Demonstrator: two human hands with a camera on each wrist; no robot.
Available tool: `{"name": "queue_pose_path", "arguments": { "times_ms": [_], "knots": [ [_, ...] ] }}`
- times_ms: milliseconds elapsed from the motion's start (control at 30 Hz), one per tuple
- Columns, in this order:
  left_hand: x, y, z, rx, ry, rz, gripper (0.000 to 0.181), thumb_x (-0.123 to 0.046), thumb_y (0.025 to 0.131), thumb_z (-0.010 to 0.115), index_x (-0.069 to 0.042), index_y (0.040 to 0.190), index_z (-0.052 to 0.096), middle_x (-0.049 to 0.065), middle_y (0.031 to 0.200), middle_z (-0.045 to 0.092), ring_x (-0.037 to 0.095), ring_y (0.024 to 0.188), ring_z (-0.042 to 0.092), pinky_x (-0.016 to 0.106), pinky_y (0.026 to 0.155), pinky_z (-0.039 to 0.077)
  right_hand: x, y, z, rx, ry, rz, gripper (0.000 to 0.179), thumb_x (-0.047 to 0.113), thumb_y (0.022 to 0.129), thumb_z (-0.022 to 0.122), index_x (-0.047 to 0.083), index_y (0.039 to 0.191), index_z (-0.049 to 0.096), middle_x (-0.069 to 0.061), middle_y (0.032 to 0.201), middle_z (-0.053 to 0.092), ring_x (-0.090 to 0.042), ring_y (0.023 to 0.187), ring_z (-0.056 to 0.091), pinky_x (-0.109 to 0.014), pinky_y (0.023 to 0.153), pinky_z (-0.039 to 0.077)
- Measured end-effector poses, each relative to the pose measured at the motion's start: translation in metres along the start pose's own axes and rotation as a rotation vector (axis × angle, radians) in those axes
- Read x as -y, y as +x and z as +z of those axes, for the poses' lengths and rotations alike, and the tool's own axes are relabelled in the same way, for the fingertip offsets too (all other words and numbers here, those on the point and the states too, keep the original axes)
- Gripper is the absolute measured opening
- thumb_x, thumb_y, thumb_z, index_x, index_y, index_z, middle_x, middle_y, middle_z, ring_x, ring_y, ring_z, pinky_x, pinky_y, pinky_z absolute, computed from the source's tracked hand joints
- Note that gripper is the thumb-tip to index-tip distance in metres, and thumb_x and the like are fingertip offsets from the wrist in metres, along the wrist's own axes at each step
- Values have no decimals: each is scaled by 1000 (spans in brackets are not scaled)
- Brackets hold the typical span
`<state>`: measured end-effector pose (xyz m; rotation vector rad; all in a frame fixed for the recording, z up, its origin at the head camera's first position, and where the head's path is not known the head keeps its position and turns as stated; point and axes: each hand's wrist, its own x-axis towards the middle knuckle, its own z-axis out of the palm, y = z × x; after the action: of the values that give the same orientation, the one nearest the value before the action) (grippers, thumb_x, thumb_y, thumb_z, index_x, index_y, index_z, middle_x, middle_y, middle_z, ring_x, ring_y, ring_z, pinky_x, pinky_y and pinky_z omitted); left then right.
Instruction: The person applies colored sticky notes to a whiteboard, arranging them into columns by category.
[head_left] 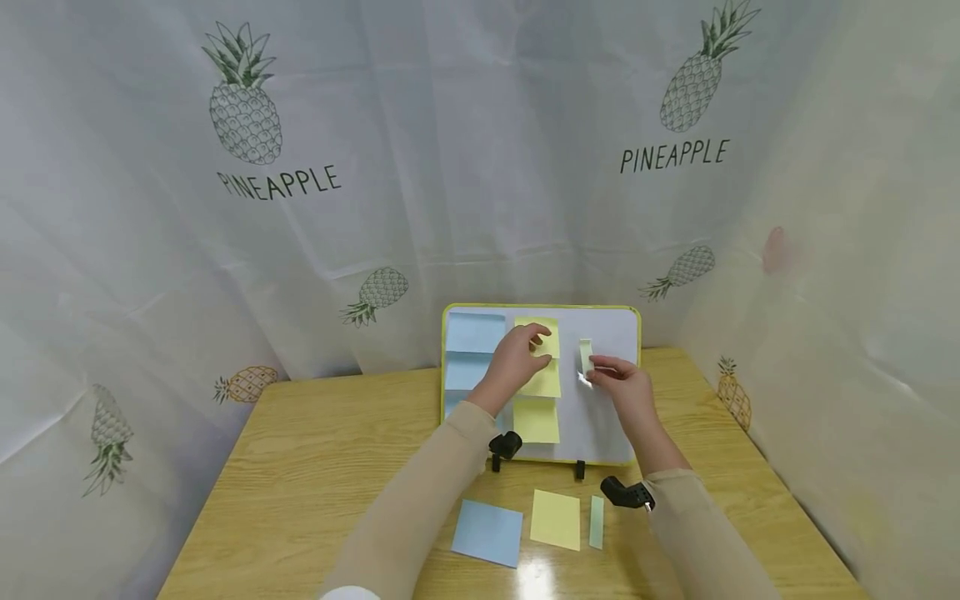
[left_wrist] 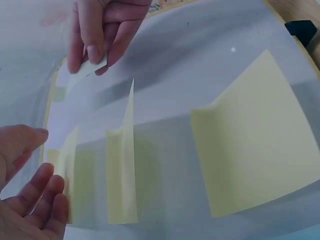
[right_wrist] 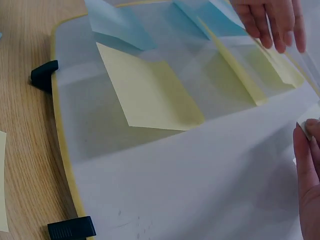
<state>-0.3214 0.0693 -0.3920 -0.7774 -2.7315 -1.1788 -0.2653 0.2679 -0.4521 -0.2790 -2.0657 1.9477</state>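
A whiteboard (head_left: 603,429) with a yellow rim stands on the table, a column of blue sticky notes (head_left: 476,333) at its left and yellow sticky notes (head_left: 536,421) down its middle. My right hand (head_left: 628,396) pinches the lower end of a narrow pale green sticky note (head_left: 585,352) against the board's right part. In the left wrist view the thumb and fingers meet on that pale note (left_wrist: 89,68). My left hand (head_left: 516,364) is in front of the top yellow note, thumb and fingers apart, holding nothing. Behind its wrist the lower blue notes are partly hidden.
On the wooden table (head_left: 337,442) before the board lie a blue pad (head_left: 487,533), a yellow pad (head_left: 556,520) and a narrow green pad (head_left: 596,522). Black feet (head_left: 580,470) support the board's lower edge. A pineapple-print curtain (head_left: 450,167) hangs close behind.
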Motion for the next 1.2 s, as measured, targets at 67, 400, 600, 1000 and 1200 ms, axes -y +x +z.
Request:
{"name": "queue_pose_path", "arguments": {
  "times_ms": [67, 400, 600, 1000, 1200],
  "knots": [
    [1, 6, 1, 15, -36, -19, 43, -13, 88, 74, -12, 128, 60, 4, 108, 60, 20, 99, 59, 28, 79, 49, 0, 3, 2, -18, 4, 1, 34, 7, 84, 77, -2, 116, 68, 9, 91, 69, -5, 85, 64, -19, 74, 51],
    [7, 25, 6, 43, -99, -135, 56, -15, 88, 74, -12, 139, 51, 4, 107, 63, 20, 100, 61, 28, 76, 50, 3, 17, 10, -52, 31, -23, 34, 4, 82, 79, -6, 112, 68, 6, 88, 70, -5, 81, 66, -20, 74, 52],
    [9, 32, 7, 49, -109, -137, 56, -13, 89, 73, -12, 140, 50, 2, 101, 64, 18, 91, 60, 28, 72, 50, 6, 19, 11, -82, -3, -15, 32, 4, 83, 78, -4, 112, 68, 4, 90, 70, -5, 81, 65, -19, 75, 52],
    [6, 41, 10, 101, -127, -117, 55, -13, 89, 72, -13, 139, 51, -1, 91, 64, 13, 71, 58, 26, 62, 47, 8, 24, 12, -97, -10, 15, 31, 5, 83, 77, -3, 112, 69, -1, 97, 70, -5, 83, 66, -19, 75, 52],
    [4, 44, 12, 125, -109, -101, 54, -13, 88, 73, -15, 138, 53, -2, 88, 64, 11, 69, 57, 25, 62, 47, 8, 27, 16, -112, -8, 23, 31, 5, 83, 78, -3, 111, 69, -2, 95, 71, -5, 82, 66, -18, 73, 52]
  ]
}}
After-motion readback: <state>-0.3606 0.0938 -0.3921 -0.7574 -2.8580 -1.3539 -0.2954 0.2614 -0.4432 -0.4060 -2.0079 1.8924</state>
